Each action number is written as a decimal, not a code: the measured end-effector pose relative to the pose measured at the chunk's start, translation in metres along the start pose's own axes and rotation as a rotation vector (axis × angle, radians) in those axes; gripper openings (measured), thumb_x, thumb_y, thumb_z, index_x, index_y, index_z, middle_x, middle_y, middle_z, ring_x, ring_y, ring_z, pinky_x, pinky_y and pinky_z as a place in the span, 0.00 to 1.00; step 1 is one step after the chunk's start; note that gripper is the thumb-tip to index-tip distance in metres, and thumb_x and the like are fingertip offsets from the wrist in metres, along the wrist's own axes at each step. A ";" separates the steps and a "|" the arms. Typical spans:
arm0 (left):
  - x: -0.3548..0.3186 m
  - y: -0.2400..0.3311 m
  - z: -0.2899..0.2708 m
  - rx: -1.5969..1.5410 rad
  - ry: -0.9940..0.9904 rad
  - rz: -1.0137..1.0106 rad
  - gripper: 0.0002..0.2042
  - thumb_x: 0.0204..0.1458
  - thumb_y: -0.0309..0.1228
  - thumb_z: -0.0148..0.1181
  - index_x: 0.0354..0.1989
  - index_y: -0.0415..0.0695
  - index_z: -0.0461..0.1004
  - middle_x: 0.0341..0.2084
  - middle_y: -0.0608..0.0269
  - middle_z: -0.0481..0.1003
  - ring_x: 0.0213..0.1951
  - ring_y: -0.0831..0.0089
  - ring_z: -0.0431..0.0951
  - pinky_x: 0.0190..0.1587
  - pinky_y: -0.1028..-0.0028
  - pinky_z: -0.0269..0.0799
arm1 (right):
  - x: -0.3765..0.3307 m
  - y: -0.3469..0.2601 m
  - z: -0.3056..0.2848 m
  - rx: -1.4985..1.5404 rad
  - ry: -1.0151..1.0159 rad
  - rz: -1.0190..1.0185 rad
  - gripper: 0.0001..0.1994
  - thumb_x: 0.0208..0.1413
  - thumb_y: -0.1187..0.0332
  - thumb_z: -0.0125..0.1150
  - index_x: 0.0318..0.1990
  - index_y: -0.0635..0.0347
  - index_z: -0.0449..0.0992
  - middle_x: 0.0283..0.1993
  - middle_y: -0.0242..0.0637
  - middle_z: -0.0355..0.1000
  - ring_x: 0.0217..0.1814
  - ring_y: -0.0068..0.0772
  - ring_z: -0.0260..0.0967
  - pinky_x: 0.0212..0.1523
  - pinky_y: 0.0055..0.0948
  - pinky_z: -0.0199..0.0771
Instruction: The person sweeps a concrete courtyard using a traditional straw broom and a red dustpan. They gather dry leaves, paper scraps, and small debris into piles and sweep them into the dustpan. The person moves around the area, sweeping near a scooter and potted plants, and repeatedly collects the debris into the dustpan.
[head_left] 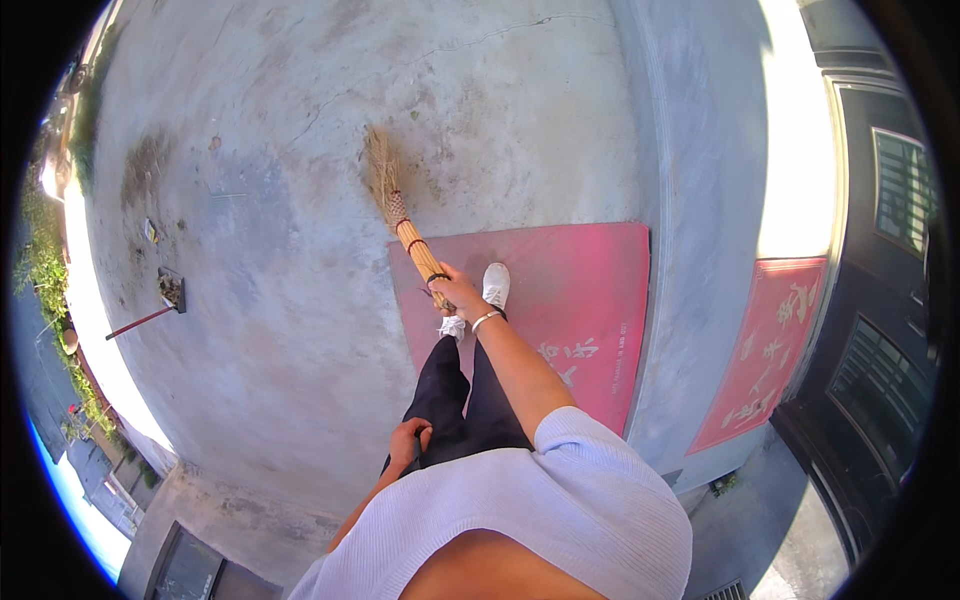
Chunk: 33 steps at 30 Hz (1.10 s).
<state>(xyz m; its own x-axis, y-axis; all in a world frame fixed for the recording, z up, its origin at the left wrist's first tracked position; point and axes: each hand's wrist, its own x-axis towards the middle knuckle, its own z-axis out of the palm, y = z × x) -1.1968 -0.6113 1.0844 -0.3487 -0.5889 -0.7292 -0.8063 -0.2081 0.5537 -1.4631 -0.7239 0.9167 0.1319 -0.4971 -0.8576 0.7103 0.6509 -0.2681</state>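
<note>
My right hand is closed round the handle of a short straw broom. The broom slants away from me, and its frayed bristles meet the grey concrete at the far end. Dark bands bind the handle, and a bracelet circles my right wrist. Beside my thigh, my left hand hangs low with its fingers curled in against dark trousers. Whether anything is inside those fingers is hidden.
I stand on a red mat with pale lettering. A long-handled dustpan holding debris lies to the left, near a small scrap. Right of me, a step leads to another red mat before a dark door.
</note>
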 end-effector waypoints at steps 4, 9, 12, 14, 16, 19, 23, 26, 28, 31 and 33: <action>0.020 0.034 -0.006 0.017 0.012 -0.066 0.04 0.43 0.30 0.59 0.26 0.44 0.75 0.15 0.62 0.73 0.18 0.69 0.73 0.24 0.73 0.67 | -0.050 -0.045 -0.067 -0.115 0.212 -0.230 0.39 0.45 0.75 0.57 0.65 0.59 0.44 0.25 0.36 0.66 0.16 0.24 0.62 0.09 0.24 0.57; 0.051 0.040 -0.030 0.100 0.282 0.097 0.04 0.42 0.30 0.59 0.25 0.45 0.75 0.20 0.61 0.75 0.26 0.62 0.74 0.30 0.67 0.69 | -0.111 -0.126 -0.143 -0.282 0.695 -0.221 0.23 0.47 0.72 0.54 0.53 0.53 0.60 0.20 0.31 0.63 0.16 0.23 0.62 0.10 0.24 0.57; 0.068 0.028 -0.038 0.035 0.290 0.091 0.03 0.40 0.29 0.59 0.23 0.45 0.75 0.20 0.60 0.74 0.27 0.61 0.74 0.31 0.66 0.69 | -0.082 -0.173 -0.204 -0.023 0.753 -0.103 0.10 0.48 0.71 0.53 0.38 0.52 0.62 0.19 0.33 0.62 0.17 0.27 0.62 0.12 0.26 0.58; 0.093 0.023 -0.046 0.055 0.326 0.180 0.03 0.39 0.29 0.59 0.23 0.46 0.75 0.20 0.60 0.74 0.27 0.60 0.73 0.31 0.65 0.69 | -0.033 -0.190 -0.190 -0.075 0.742 -0.011 0.09 0.47 0.71 0.54 0.35 0.52 0.61 0.19 0.34 0.62 0.18 0.30 0.63 0.13 0.28 0.60; 0.118 0.029 -0.072 0.149 0.400 0.093 0.02 0.39 0.29 0.59 0.22 0.45 0.75 0.18 0.60 0.73 0.25 0.59 0.73 0.30 0.64 0.68 | 0.019 -0.198 -0.136 -0.104 0.728 0.007 0.08 0.46 0.72 0.54 0.33 0.53 0.61 0.20 0.36 0.62 0.18 0.32 0.63 0.13 0.29 0.61; 0.142 0.036 -0.109 0.040 0.428 0.067 0.02 0.39 0.29 0.59 0.23 0.46 0.75 0.18 0.60 0.74 0.24 0.59 0.73 0.29 0.64 0.68 | 0.114 -0.164 -0.004 -0.288 0.553 -0.061 0.12 0.45 0.74 0.54 0.36 0.53 0.60 0.22 0.37 0.63 0.17 0.32 0.63 0.08 0.30 0.60; 0.172 0.031 -0.152 -0.041 0.422 -0.016 0.03 0.41 0.30 0.59 0.23 0.46 0.75 0.19 0.60 0.74 0.24 0.60 0.73 0.29 0.64 0.68 | 0.194 -0.169 0.144 -0.290 0.257 0.023 0.15 0.43 0.71 0.58 0.40 0.52 0.63 0.24 0.35 0.63 0.19 0.31 0.62 0.11 0.29 0.61; 0.188 0.023 -0.167 -0.158 0.400 -0.068 0.04 0.42 0.30 0.59 0.26 0.45 0.75 0.19 0.60 0.74 0.23 0.64 0.75 0.28 0.69 0.69 | 0.206 -0.235 0.173 -0.162 0.020 0.055 0.14 0.44 0.73 0.57 0.40 0.52 0.64 0.23 0.34 0.62 0.17 0.31 0.62 0.11 0.26 0.60; 0.204 0.023 -0.177 -0.304 0.364 -0.147 0.04 0.42 0.30 0.59 0.27 0.45 0.75 0.18 0.60 0.75 0.22 0.66 0.75 0.27 0.71 0.69 | 0.204 -0.271 0.161 -0.217 0.079 -0.022 0.23 0.45 0.73 0.57 0.52 0.52 0.62 0.23 0.34 0.64 0.15 0.29 0.62 0.10 0.25 0.58; 0.227 0.029 -0.183 -0.357 0.391 -0.174 0.04 0.43 0.29 0.59 0.28 0.44 0.75 0.18 0.61 0.75 0.22 0.69 0.76 0.27 0.73 0.69 | 0.171 -0.328 0.134 -0.333 0.244 -0.165 0.35 0.45 0.73 0.57 0.62 0.55 0.51 0.23 0.36 0.64 0.14 0.29 0.62 0.09 0.25 0.56; 0.240 0.030 -0.184 -0.374 0.403 -0.210 0.05 0.43 0.29 0.59 0.28 0.44 0.75 0.19 0.61 0.75 0.23 0.69 0.76 0.28 0.73 0.70 | 0.154 -0.363 0.103 -0.339 0.430 -0.233 0.32 0.46 0.73 0.56 0.61 0.53 0.54 0.21 0.35 0.64 0.14 0.28 0.62 0.09 0.25 0.57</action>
<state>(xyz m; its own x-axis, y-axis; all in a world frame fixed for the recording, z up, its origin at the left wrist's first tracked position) -1.2173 -0.9026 1.0001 0.0684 -0.7401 -0.6690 -0.5900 -0.5707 0.5711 -1.6295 -1.0965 0.9272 -0.3432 -0.4177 -0.8413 0.4167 0.7350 -0.5349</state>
